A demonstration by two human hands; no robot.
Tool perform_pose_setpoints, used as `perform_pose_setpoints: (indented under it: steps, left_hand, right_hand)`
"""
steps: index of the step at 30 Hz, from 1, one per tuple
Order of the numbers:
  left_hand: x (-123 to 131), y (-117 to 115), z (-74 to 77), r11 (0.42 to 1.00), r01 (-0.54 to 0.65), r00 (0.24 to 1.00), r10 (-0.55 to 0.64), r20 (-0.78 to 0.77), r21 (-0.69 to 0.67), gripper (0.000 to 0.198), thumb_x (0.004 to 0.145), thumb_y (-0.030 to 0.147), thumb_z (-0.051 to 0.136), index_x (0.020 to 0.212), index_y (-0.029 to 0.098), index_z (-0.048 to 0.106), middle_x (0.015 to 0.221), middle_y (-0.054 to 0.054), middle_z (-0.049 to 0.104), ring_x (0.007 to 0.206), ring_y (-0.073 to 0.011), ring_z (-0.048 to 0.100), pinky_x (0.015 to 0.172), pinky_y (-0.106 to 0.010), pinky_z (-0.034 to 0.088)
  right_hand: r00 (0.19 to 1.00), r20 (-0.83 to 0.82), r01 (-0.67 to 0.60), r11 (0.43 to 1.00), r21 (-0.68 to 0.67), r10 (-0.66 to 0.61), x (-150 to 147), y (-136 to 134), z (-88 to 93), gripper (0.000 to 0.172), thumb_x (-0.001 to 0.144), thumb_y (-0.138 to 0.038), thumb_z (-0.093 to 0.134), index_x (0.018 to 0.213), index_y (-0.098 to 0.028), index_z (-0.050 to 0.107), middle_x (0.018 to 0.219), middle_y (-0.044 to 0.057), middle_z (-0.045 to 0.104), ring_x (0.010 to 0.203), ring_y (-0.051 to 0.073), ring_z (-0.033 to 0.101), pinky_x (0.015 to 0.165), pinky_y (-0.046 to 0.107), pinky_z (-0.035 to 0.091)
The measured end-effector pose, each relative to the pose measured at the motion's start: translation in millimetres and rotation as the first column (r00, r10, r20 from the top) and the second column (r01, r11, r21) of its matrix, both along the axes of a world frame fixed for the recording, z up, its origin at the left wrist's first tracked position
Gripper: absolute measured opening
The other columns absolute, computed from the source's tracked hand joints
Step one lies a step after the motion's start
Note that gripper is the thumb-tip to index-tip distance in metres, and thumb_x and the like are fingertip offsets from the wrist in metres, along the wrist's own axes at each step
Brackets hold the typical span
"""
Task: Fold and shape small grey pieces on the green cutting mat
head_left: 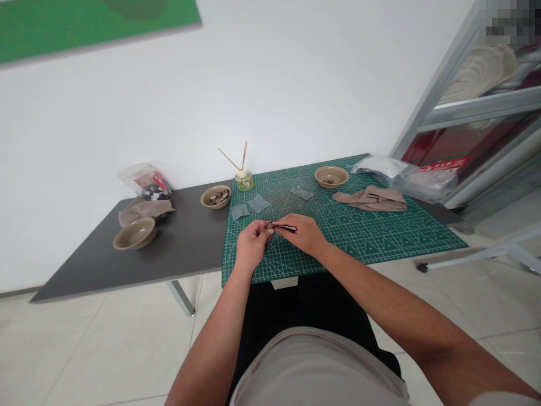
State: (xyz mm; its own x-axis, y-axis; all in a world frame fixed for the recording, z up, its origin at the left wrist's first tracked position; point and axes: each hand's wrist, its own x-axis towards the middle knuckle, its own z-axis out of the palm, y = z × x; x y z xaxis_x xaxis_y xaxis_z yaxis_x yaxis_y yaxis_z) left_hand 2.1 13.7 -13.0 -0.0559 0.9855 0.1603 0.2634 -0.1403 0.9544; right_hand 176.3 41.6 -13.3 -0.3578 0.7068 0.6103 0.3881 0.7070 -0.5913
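Far left of the hands, a tan ceramic bowl (135,234) sits on the dark tabletop (186,248), its contents unclear; nearer, a second bowl (215,197) holds brown pieces. The left hand (252,245) pinches a small brownish piece (269,225), while the right hand (302,234) grasps slim dark tweezers (284,227), their tips at the piece. Both hands work close together above the green cutting mat (380,248). Right of them, a third bowl (332,177) holds a few dark bits.

A pale beige short-sleeved shirt (316,372) sits over black trousers (304,307).
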Motion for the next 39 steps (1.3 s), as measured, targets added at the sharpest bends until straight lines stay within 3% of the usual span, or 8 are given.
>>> perform_pose_setpoints:
  steps: [6,16,27,34,39]
  left_hand:
    - [0.3,0.0,-2.4,1.0,-0.019,1.0,0.018,0.014,0.005,0.013,0.076,0.028,0.064,0.085,0.02,0.068,0.067,0.003,0.059,0.064,-0.0135,0.055,0.064,-0.026,0.043]
    - [-0.3,0.5,2.7,1.0,0.013,0.999,-0.014,-0.035,-0.025,0.011,0.076,0.028,0.063,0.082,0.02,0.067,0.064,0.003,0.059,0.059,-0.0131,0.052,0.06,-0.026,0.041]
    - [2.4,-2.0,2.5,0.999,-0.035,0.998,0.035,-0.042,0.002,0.013,0.078,0.029,0.064,0.085,0.02,0.068,0.062,0.004,0.057,0.061,-0.013,0.052,0.062,-0.025,0.04]
    - [-1.4,1.6,-1.0,1.0,0.021,1.0,-0.021,-0.011,-0.02,0.013,0.077,0.03,0.065,0.083,0.019,0.068,0.066,0.003,0.06,0.06,-0.0129,0.052,0.062,-0.026,0.041]
    - [-1.2,2.3,-3.4,0.999,0.027,1.0,-0.028,-0.015,-0.021,0.014,0.077,0.029,0.064,0.086,0.02,0.069,0.067,0.003,0.06,0.061,-0.013,0.053,0.061,-0.025,0.042]
  right_hand:
    - [1.0,0.016,0.026,0.995,-0.096,-0.025,0.2,-0.7,2.7,0.01,0.085,-0.022,0.07,0.092,-0.025,0.078,0.09,0.0,0.078,0.081,0.017,0.072,0.078,0.029,0.055]
    - [0.997,0.005,-0.073,0.994,-0.081,0.074,0.3,1.2,2.4,0.016,0.089,-0.02,0.066,0.1,-0.026,0.076,0.097,0.001,0.077,0.09,0.017,0.071,0.083,0.029,0.054]
    - [1.0,-0.018,-0.007,0.999,-0.034,0.006,0.3,-0.8,1.9,0.013,0.087,-0.02,0.067,0.093,-0.026,0.077,0.092,0.002,0.077,0.087,0.017,0.071,0.083,0.03,0.055]
    - [0.995,-0.035,-0.094,0.991,-0.099,0.091,0.7,3.1,0.4,0.017,0.089,-0.02,0.065,0.1,-0.026,0.076,0.099,0.001,0.077,0.092,0.017,0.071,0.086,0.031,0.055]
    - [0.995,-0.053,-0.095,0.988,-0.118,0.089,0.9,2.8,2.2,0.014,0.087,-0.02,0.068,0.096,-0.025,0.077,0.093,0.002,0.077,0.087,0.017,0.071,0.081,0.029,0.054]
